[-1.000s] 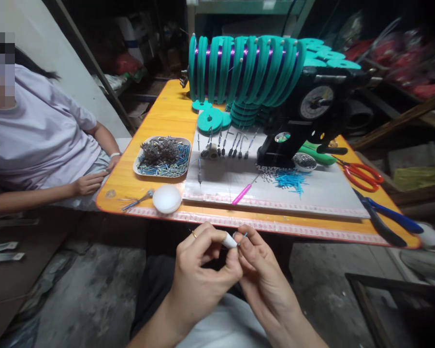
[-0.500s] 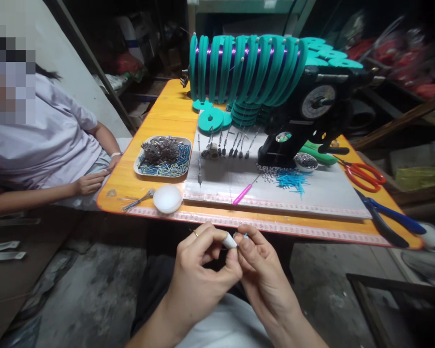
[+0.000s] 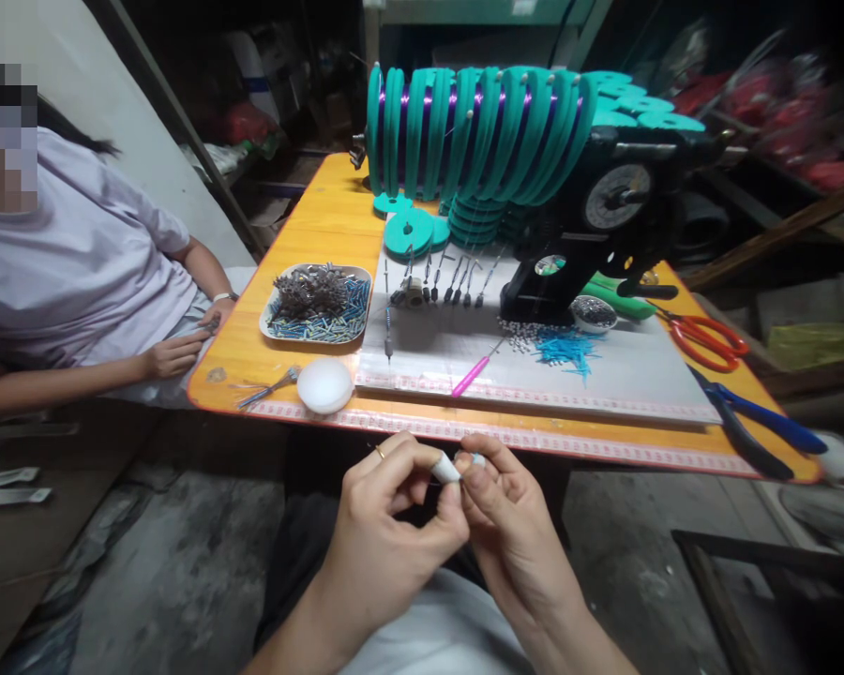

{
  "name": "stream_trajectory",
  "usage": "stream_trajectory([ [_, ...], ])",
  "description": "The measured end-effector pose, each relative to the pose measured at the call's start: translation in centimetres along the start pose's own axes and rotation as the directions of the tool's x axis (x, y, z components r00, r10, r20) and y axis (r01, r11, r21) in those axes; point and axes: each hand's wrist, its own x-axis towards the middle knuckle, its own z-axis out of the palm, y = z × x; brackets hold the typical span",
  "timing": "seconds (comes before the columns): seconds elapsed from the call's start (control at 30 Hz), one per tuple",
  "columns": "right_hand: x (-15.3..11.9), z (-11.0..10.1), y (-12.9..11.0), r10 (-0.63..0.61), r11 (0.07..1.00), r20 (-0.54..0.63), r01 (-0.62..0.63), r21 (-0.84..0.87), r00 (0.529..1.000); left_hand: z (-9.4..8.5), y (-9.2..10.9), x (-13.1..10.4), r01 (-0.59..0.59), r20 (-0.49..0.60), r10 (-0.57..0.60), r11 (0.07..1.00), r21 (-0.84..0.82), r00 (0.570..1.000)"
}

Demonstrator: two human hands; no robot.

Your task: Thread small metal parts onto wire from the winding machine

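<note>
My left hand (image 3: 398,525) and my right hand (image 3: 517,516) meet fingertip to fingertip over my lap, just in front of the table edge. The left thumb and index finger are pinched together. White tape (image 3: 446,467) wraps that index tip, and a ring sits on another finger. Closed too, the right thumb and fingers pinch at the same spot. A small light-blue bit (image 3: 478,459) shows at the right fingertips; its kind and whatever else is held are too small to make out. Nearest on the board lies a pink-handled tool (image 3: 470,375) with a thin metal shaft.
A black stand (image 3: 555,253) carries teal foam spools (image 3: 478,131) wound with purple line. A tray (image 3: 263,323) of small metal and blue parts, a white bowl (image 3: 324,386), blue strips (image 3: 566,349), orange-handled scissors (image 3: 710,339) and blue-handled pliers (image 3: 766,422) lie around. Another person (image 3: 91,272) sits left.
My hands stay almost in place, with only slight finger movement; the light-blue bit at the right fingertips looks slightly different. The person on the left has shifted a little to the left.
</note>
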Motion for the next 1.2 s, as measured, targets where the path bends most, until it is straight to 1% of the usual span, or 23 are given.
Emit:
stream_trajectory([
  [0.1,0.0,0.1,0.0,0.02,1.0,-0.017,-0.021,-0.004,1.0,0.0,-0.1,-0.1,0.008,0.0,-0.008,1.0,-0.009,1.0],
  [0.17,0.1,0.0,-0.2,0.001,1.0,-0.003,-0.001,-0.018,1.0,0.1,-0.4,-0.1,0.019,-0.012,-0.019,1.0,-0.019,1.0],
  [0.23,0.4,-0.2,-0.9,-0.058,0.996,0.032,0.061,-0.071,0.998,0.2,-0.9,0.0,0.02,-0.038,-0.022,0.999,-0.034,0.999],
  [0.3,0.7,-0.6,-1.9,-0.161,0.97,0.068,0.171,-0.176,0.985,0.3,-1.5,0.3,0.0,-0.068,-0.003,0.999,-0.038,0.998],
  [0.4,0.8,-1.1,-3.5,-0.336,0.87,0.057,0.332,-0.365,0.94,0.4,-2.4,1.2,-0.087,-0.063,0.088,0.996,0.027,0.994],
  [0.47,0.6,-1.4,-4.3,-0.411,0.81,0.025,0.378,-0.449,0.911,0.4,-2.7,2.0,-0.157,-0.026,0.161,0.982,0.106,0.987],
  [0.57,0.2,-1.6,-4.8,-0.436,0.767,0.016,0.382,-0.515,0.9,0.6,-2.4,3.5,-0.25,0.0,0.255,0.949,0.195,0.967],
  [0.67,0.0,-2.2,-4.8,-0.444,0.716,0.064,0.397,-0.574,0.894,1.3,-1.5,5.3,-0.313,0.02,0.324,0.896,0.315,0.946],
  [0.73,0.0,-2.9,-4.8,-0.449,0.662,0.128,0.425,-0.617,0.885,2.0,-1.0,6.5,-0.301,0.049,0.313,0.841,0.45,0.948],
  [0.8,0.0,-3.7,-5.0,-0.455,0.603,0.194,0.461,-0.652,0.869,2.7,-0.6,7.5,-0.254,0.082,0.256,0.766,0.591,0.963],
  [0.87,0.0,-4.2,-5.1,-0.472,0.549,0.242,0.498,-0.671,0.848,3.3,-0.6,8.0,-0.222,0.129,0.185,0.696,0.683,0.974],
  [0.9,-0.1,-4.5,-5.2,-0.484,0.528,0.257,0.513,-0.677,0.837,3.5,-0.6,8.1,-0.218,0.151,0.157,0.674,0.706,0.976],
  [0.97,-0.2,-4.7,-5.2,-0.496,0.497,0.281,0.534,-0.685,0.822,3.7,-0.9,8.2,-0.213,0.167,0.132,0.659,0.722,0.977],
  [1.1,-0.1,-5.2,-4.9,-0.499,0.447,0.32,0.556,-0.7,0.805,3.5,-1.5,8.0,-0.182,0.111,0.149,0.651,0.737,0.983],
  [1.13,0.1,-5.3,-4.8,-0.511,0.42,0.334,0.569,-0.707,0.792,3.4,-1.6,7.9,-0.179,0.105,0.152,0.649,0.739,0.983],
  [1.17,0.3,-5.4,-4.9,-0.535,0.378,0.35,0.588,-0.715,0.769,3.3,-1.7,7.9,-0.182,0.109,0.151,0.648,0.739,0.982],
  [1.2,0.7,-5.5,-5.0,-0.567,0.311,0.374,0.611,-0.728,0.734,3.3,-1.7,8.0,-0.188,0.122,0.146,0.648,0.738,0.982],
])
